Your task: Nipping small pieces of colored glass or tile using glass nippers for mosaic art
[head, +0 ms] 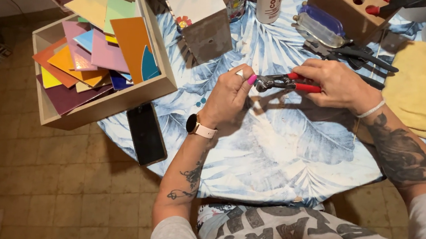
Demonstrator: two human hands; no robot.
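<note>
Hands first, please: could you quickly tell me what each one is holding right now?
Left hand: closed on a small white tile piece.
Right hand: closed on red-handled nippers.

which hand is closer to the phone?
Left. The left hand is just up and right of the phone; the right hand, gripping the nippers, is farther right.

From the hands (283,88), the counter (274,150) lies open toward six o'clock, while a tile box (105,102) blocks ten, a grey block (206,30) eleven, and tools (354,54) one.
</note>
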